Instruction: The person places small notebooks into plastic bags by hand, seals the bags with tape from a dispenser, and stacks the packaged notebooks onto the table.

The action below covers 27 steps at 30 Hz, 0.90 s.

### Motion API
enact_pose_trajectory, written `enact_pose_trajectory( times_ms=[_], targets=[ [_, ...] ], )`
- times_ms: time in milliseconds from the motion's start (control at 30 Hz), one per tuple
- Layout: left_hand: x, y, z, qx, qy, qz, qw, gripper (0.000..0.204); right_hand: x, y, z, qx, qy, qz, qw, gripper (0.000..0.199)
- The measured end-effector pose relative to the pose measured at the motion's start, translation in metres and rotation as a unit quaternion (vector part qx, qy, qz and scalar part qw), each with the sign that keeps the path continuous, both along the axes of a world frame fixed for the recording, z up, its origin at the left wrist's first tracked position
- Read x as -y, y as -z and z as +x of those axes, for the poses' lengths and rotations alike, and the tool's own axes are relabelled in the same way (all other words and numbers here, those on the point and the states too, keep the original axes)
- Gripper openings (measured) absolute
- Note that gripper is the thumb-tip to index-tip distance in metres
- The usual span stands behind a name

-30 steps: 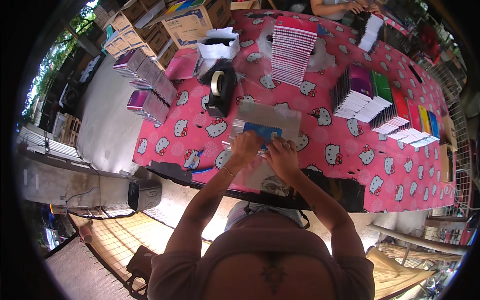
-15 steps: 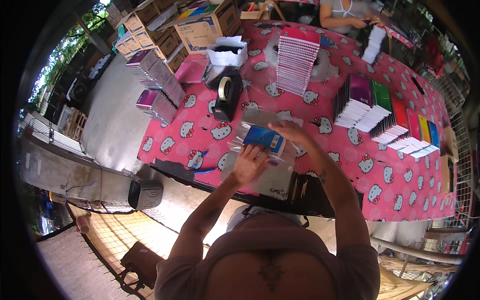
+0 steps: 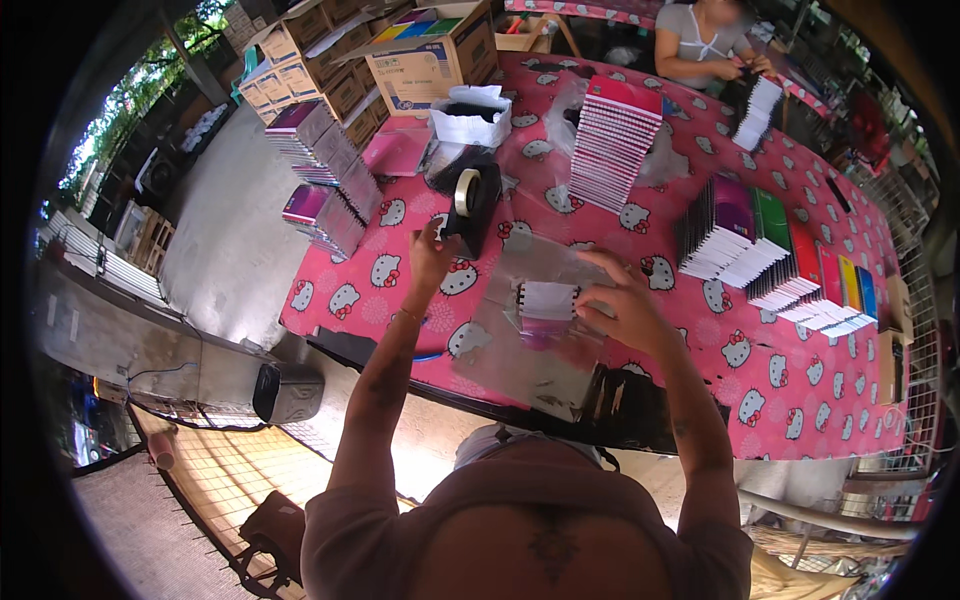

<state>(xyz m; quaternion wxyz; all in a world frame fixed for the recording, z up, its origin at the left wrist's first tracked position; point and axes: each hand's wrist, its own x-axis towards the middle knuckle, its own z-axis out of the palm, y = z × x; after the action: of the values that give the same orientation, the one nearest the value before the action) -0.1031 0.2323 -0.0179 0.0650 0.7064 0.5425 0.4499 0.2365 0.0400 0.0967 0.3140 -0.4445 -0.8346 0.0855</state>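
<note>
A small spiral notebook (image 3: 548, 301) with a white face and black binding along its sides lies on clear plastic film (image 3: 520, 375) in front of me. My right hand (image 3: 628, 306) is at its right edge, thumb and forefinger spread apart, the thumb by the binding. Over to the left, my left hand (image 3: 434, 256) reaches to the near end of a black tape dispenser (image 3: 478, 212) holding a roll of tape (image 3: 466, 192). Its fingers look apart; whether a bit of tape touches them is too small to see.
A tall stack of red notebooks (image 3: 616, 145) stands beyond the film. Rows of coloured notebooks (image 3: 765, 235) fill the right side; wrapped stacks (image 3: 325, 215) stand left. Cardboard boxes (image 3: 425, 70) are at the back. Another person (image 3: 705, 50) works at the far right. A blue pen-like item (image 3: 426, 357) lies near the front edge.
My left hand has left the notebook and moved up-left to the tape dispenser. The notebook's blue cover was showing; now a white face shows. My right hand has shifted down and right, fingers spread.
</note>
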Motion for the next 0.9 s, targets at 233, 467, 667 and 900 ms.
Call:
enact_pose_trajectory(
  times_ms=[233, 467, 667, 900],
  targets=[
    [-0.025, -0.018, 0.016, 0.348, 0.144, -0.315, 0.871, 0.011, 0.019, -0.018, -0.036, -0.031, 0.126, 0.039, 0.991, 0.026],
    [-0.019, 0.017, -0.025, 0.128, 0.071, -0.259, 0.955, 0.010, 0.008, -0.021, -0.089, 0.043, 0.128, 0.045, 0.990, 0.034],
    [0.027, -0.042, -0.003, 0.163, 0.352, -0.279, 0.878, 0.014, 0.006, -0.010, -0.095, 0.086, 0.196, 0.048, 0.976, 0.036],
    [0.065, -0.114, 0.056, 0.080, 0.544, -0.217, 0.806, 0.022, -0.005, -0.004, -0.107, 0.103, 0.192, -0.018, 0.976, 0.036]
  ],
)
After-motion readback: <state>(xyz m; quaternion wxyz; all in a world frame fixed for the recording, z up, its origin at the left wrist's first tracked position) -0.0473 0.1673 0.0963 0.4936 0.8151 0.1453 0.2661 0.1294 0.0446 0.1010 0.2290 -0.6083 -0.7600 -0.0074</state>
